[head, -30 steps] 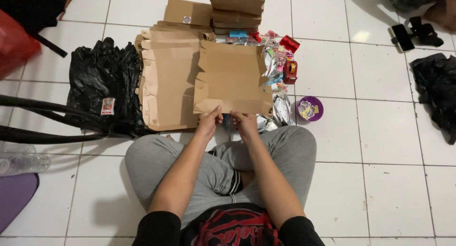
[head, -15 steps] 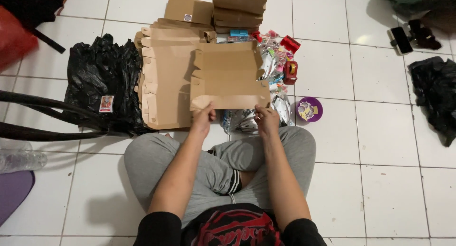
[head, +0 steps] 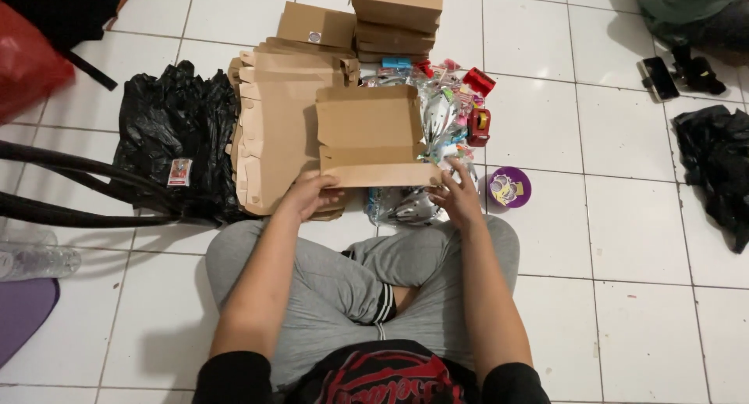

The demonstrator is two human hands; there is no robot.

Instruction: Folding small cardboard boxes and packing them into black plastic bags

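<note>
The box blank [head: 368, 139], a die-cut sheet of brown cardboard, is held off the floor just beyond the crossed legs [head: 359, 275], in front of the flat stack [head: 277, 131]. A second ago both hands were pinched close together at the middle of its near edge; now they are spread to the two near corners, and the near flap, which lay almost flat, is folded up along its crease. From this it is judged that the shaping of the blank into a box is under way, with the side and far flaps yet to be raised.

The left hand [head: 308, 195] is closed on the near left corner, thumb over the flap and fingers under it. The right hand [head: 456, 193] is set at the near right corner with its fingers loosely spread, their tips pressed to the flap's end; a firm grip cannot be made out.

The blank is plain and unprinted, creased in parallel bands, with notched tabs on its left edge.

Just right of the blank, shiny packets [head: 437, 123] are scattered, with a purple bowl [head: 509, 187] beside them. Beyond the blank, finished boxes [head: 394, 18] are piled. Left of the stack, a black bag [head: 175, 135] is crumpled.
</note>
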